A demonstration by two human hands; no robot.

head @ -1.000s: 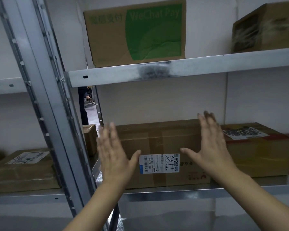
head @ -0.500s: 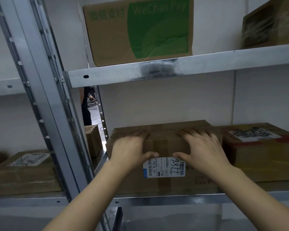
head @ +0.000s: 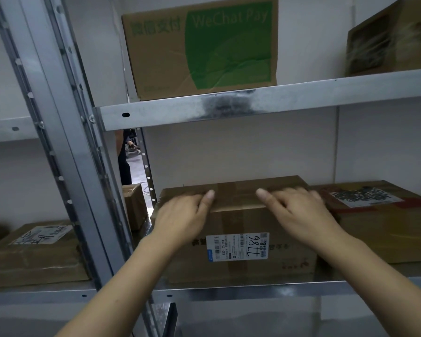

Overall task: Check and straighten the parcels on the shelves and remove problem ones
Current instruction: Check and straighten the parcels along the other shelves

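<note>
Two bare hands down flat on one parcel: left hand (head: pixel 182 216) and right hand (head: pixel 301 215) both palm-down on the top front edge of the brown taped cardboard box with a white barcode label (head: pixel 238 246), fingers spread wide and lying along the lid, thumbs pointing inward toward each other. No closed grip, nothing lifted; resting or pressing, not holding. A second ago held up open in the air in front of the box; half a second ago landed with thumbs close above the label; now slid further apart and further back over the lid (right fingers blurred, so likely mid-motion). Reads as a check or squaring-up of this parcel under way, not a removal.

Sitting on the lower grey metal shelf (head: pixel 253 289), label facing out and printed sideways, front face roughly parallel to the shelf lip. Just beside it on the right, touching or nearly so, a flatter brown box with a white label and red tape on top (head: pixel 379 224). To the left, past the grey slotted steel upright (head: pixel 66 152), a low brown parcel with a scribbled white label (head: pixel 37 254) in the neighbouring bay, and a small brown carton (head: pixel 135 205) behind the post. Above, on the upper metal shelf (head: pixel 301 97), a brown carton printed with a green panel (head: pixel 204 47) and, far right, a brown box wrapped in clear film (head: pixel 389 37). No damage visible on the handled box from here.
</note>
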